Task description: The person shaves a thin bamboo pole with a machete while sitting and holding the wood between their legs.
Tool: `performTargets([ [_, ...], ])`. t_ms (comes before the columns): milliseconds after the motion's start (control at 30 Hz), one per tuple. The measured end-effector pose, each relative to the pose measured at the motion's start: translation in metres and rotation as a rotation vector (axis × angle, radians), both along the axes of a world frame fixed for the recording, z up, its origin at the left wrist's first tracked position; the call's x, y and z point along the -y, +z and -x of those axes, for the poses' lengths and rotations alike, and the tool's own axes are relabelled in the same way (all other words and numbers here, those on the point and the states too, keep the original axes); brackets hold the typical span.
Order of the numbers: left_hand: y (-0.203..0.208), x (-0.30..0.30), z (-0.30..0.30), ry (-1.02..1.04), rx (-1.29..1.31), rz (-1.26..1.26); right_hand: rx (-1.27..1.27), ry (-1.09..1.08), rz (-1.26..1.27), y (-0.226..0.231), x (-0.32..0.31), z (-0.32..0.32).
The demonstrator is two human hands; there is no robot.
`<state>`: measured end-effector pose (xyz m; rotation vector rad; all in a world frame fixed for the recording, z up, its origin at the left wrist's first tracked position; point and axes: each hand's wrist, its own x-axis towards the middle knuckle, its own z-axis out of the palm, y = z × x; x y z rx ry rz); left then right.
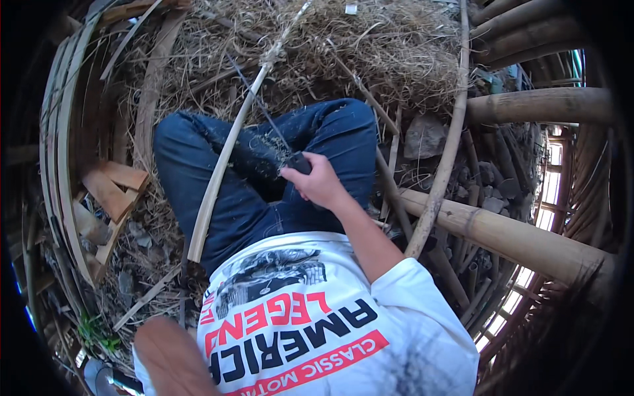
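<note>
My right hand (321, 181) is closed round the black handle of a long, thin-bladed knife (299, 162) over my lap. Its dark blade points away and to the left, and crosses a pale split bamboo strip (228, 144). The strip slants over my left thigh, with its broad end near my waist and its frayed far end over the shavings. Only my bent left forearm shows at the lower left; the left hand itself is out of the picture. Fine shavings cling to my dark blue jeans (188, 148).
Curly shavings (396, 53) heap up in front of my crossed legs. Long bamboo strips (58, 145) and wood offcuts (109, 191) stand at the left. On the right lie thick bamboo poles (502, 234), a thin upright pole (452, 138) and a stone (424, 136).
</note>
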<state>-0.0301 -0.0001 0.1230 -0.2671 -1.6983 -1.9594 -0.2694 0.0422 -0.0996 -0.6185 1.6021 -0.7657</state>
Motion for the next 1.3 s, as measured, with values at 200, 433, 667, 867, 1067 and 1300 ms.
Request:
performTargets([
  [200, 0.013, -0.014, 0.012, 0.055, -0.080, -0.017, 0.001, -0.068, 0.100, 0.017, 0.006, 0.000],
  [433, 0.015, -0.037, 0.042, 0.107, -0.156, -0.069, -0.058, -0.074, 0.118, 0.010, -0.005, 0.016],
  [667, 0.001, -0.026, 0.032, 0.137, -0.148, -0.068, 0.027, -0.061, 0.087, 0.012, -0.001, 0.000],
  [867, 0.033, 0.008, -0.029, 0.653, -0.389, 0.296, 0.029, -0.096, 0.097, 0.011, 0.003, 0.005],
  [1067, 0.048, 0.001, -0.019, 0.933, -0.421, 0.588, 0.007, -0.064, 0.100, 0.016, 0.004, 0.007],
  [1300, 0.052, -0.001, -0.024, 1.006, -0.456, 0.676, -0.019, -0.038, 0.110, 0.011, 0.000, 0.008],
])
